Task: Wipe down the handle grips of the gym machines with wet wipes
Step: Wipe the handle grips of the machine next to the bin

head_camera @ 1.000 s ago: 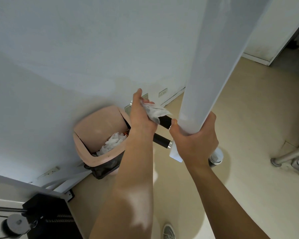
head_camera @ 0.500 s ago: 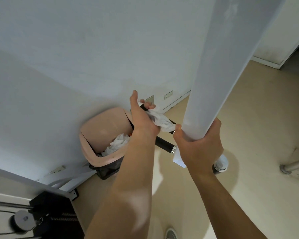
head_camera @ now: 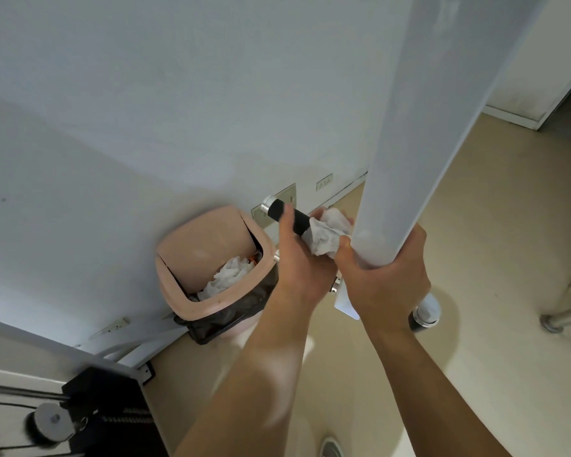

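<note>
At bottom edge, a shoe (head_camera: pixel 332 448) and a pulley (head_camera: pixel 51 423) on a dark machine, lower left, partly cut off. Both forearms reach up and forward.

Right hand (head_camera: pixel 383 278) wraps the thick white post (head_camera: pixel 409 143), fingers curled round its far side and mostly hidden, thumb on the near left. Seems to be steadying only.

Left hand (head_camera: pixel 297 258) is touching the right one, just left of it. It holds the crumpled wipe (head_camera: pixel 327 239) bunched round the black grip (head_camera: pixel 287 214), thumb laid across the grip, one fingertip showing over the top.

Key relation: the grip's long axis runs from the post up-left toward the wall, ending in a chrome cap (head_camera: pixel 267 205). The wipe sits at the post end, so the bare black stretch lies up-left of it, past the thumb. Left hand is the one on it; likely stroke is along that axis toward the cap.

Hidden: where grip meets post (behind wipe and post), and the grip's underside. Two small chrome bits beside the left wrist, can't tell what they belong to. Post top cut off.

Farther: pink bin (head_camera: pixel 205 240) with used wipes inside, against the wall.
</note>
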`<move>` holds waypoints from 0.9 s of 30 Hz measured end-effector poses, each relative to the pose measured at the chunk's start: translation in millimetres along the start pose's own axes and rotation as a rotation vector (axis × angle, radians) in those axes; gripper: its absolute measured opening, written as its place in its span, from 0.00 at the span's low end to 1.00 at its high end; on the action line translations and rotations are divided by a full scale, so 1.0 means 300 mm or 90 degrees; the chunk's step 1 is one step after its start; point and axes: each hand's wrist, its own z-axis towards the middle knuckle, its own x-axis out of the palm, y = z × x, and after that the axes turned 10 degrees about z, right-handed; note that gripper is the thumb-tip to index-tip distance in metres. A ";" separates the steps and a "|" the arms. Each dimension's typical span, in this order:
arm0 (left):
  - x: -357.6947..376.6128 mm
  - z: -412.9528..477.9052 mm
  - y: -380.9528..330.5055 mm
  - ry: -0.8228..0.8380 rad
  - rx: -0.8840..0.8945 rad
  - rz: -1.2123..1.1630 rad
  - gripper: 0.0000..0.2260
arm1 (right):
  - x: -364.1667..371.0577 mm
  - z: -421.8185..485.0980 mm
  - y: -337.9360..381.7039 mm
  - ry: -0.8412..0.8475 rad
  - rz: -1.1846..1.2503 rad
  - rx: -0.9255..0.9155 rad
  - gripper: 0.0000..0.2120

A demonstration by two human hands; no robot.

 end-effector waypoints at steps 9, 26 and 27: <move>-0.054 -0.016 0.098 0.076 0.021 0.238 0.36 | 0.005 0.006 0.002 -0.009 -0.007 0.013 0.31; 0.018 0.101 -0.102 -0.184 0.051 -0.017 0.08 | 0.010 0.009 -0.002 -0.015 -0.019 0.011 0.29; 0.020 0.095 -0.070 -0.168 0.036 0.033 0.09 | 0.011 0.011 -0.004 -0.020 -0.021 0.014 0.29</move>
